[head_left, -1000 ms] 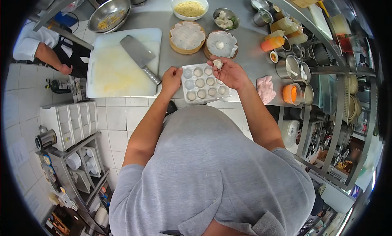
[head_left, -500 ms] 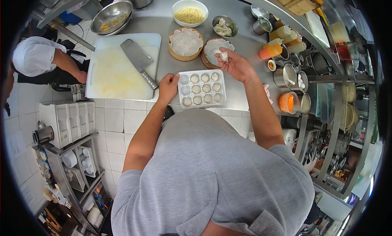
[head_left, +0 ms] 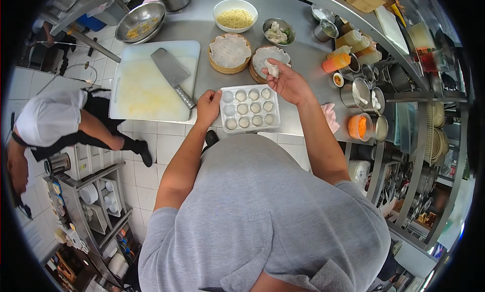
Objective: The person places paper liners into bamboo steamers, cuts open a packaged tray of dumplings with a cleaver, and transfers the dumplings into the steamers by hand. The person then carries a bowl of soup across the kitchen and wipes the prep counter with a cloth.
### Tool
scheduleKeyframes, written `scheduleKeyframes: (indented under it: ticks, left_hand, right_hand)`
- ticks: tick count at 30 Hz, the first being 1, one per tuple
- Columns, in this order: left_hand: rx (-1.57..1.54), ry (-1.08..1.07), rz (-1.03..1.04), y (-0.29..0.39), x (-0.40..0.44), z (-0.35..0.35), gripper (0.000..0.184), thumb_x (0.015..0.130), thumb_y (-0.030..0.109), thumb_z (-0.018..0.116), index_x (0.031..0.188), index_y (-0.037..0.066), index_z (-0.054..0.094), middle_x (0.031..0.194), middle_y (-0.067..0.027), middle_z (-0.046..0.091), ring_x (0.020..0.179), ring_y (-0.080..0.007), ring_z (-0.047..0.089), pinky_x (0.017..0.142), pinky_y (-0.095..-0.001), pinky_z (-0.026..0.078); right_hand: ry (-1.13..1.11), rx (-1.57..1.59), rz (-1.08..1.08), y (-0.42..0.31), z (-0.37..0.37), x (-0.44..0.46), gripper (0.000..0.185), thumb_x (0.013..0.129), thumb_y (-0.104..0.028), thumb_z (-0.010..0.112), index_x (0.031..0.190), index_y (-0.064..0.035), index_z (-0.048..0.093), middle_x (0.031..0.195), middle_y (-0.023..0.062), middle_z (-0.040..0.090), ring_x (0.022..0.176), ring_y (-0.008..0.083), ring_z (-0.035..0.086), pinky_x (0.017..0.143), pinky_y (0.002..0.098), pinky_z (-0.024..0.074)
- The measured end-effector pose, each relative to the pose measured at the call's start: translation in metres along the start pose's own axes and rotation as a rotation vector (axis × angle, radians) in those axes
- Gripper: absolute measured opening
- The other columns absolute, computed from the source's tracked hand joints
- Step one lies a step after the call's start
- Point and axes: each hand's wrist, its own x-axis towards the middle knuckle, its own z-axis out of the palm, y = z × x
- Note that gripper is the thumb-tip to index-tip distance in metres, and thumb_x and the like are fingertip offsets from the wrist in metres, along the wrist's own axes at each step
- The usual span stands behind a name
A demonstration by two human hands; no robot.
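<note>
A clear plastic tray (head_left: 229,110) lies near the counter's front edge, with pale round dumplings in most of its compartments; two at the left are empty. My left hand (head_left: 207,109) has its fingers closed on the tray's left edge. Between the fingertips of my right hand (head_left: 291,86) is a whitish dumpling (head_left: 272,67), held over the near side of the right bamboo steamer (head_left: 255,74). That steamer has a white perforated liner, partly hidden by the hand. Beside it stands another lined bamboo steamer (head_left: 230,69).
A cleaver (head_left: 172,72) rests on a white cutting board (head_left: 151,100) at left. Behind the steamers are a bowl of noodles (head_left: 235,18) and a metal bowl (head_left: 279,33). Sauce bottles (head_left: 337,63) and containers line the right. A co-worker (head_left: 55,118) stands at far left.
My right hand has shifted slightly left and turned, still pinching the dumpling. My left hand stays on the tray. The co-worker has moved nearer, with a leg now showing by the cutting board.
</note>
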Motion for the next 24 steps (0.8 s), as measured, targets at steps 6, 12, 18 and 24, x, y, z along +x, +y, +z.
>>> scheduleKeyframes:
  ticks: [6,12,18,24]
  left_hand:
    - [-0.001,0.010,0.027,-0.003,0.000,0.001,0.040,0.109,0.033,0.074,0.093,-0.003,0.073,0.076,-0.0054,0.069,0.072,-0.0127,0.058,0.068,-0.0342,0.051]
    - [0.027,-0.006,0.052,0.001,-0.002,0.000,0.037,0.113,0.032,0.071,0.092,0.000,0.072,0.078,-0.0003,0.067,0.073,-0.0091,0.056,0.067,-0.0307,0.048]
    - [-0.010,0.005,0.008,-0.007,0.001,0.001,0.039,0.109,0.033,0.074,0.093,-0.002,0.072,0.075,-0.0039,0.066,0.071,-0.0121,0.056,0.068,-0.0333,0.050]
    - [0.043,-0.017,0.049,-0.005,0.000,0.000,0.038,0.113,0.032,0.072,0.092,0.000,0.071,0.078,0.0004,0.067,0.074,-0.0078,0.055,0.067,-0.0295,0.048]
  right_hand:
    - [0.009,-0.153,-0.053,0.006,-0.002,-0.003,0.046,0.117,-0.025,0.064,0.158,-0.0070,0.056,0.127,0.0127,0.073,0.093,0.0131,0.065,0.087,0.0304,0.0580]
    - [0.034,-0.115,-0.017,0.007,0.004,-0.007,0.042,0.119,-0.026,0.059,0.156,-0.0070,0.058,0.127,0.0132,0.074,0.092,0.0134,0.066,0.085,0.0308,0.0582]
    - [0.067,-0.093,0.022,0.005,0.005,-0.009,0.041,0.121,-0.029,0.056,0.155,-0.0069,0.059,0.127,0.0143,0.075,0.093,0.0143,0.067,0.085,0.0314,0.0592]
    - [0.043,-0.073,0.007,0.004,0.003,-0.009,0.042,0.119,-0.031,0.058,0.154,-0.0069,0.059,0.127,0.0141,0.074,0.096,0.0156,0.069,0.088,0.0319,0.0599]
